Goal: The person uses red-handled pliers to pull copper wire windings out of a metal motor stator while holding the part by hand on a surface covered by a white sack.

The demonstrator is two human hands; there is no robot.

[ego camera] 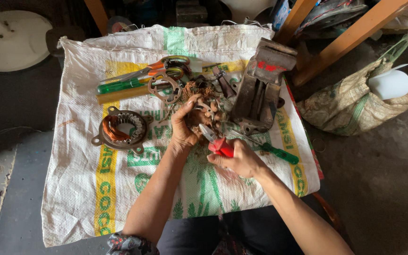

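Right hand [241,159] wraps red-handled cutters [218,144], jaws at the copper-wound part [204,113] pinched in left hand [185,123] over the woven sack [119,198]. Step judged: snipping windings; next cut needs steady aim. Beyond: wound stator [121,128], metal vise [259,89]

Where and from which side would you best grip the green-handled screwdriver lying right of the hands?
Probably by the green handle of the screwdriver, coming from above on the right. The handle lies flat on the sack with open cloth around it, while its shaft runs toward the right hand and the vise.
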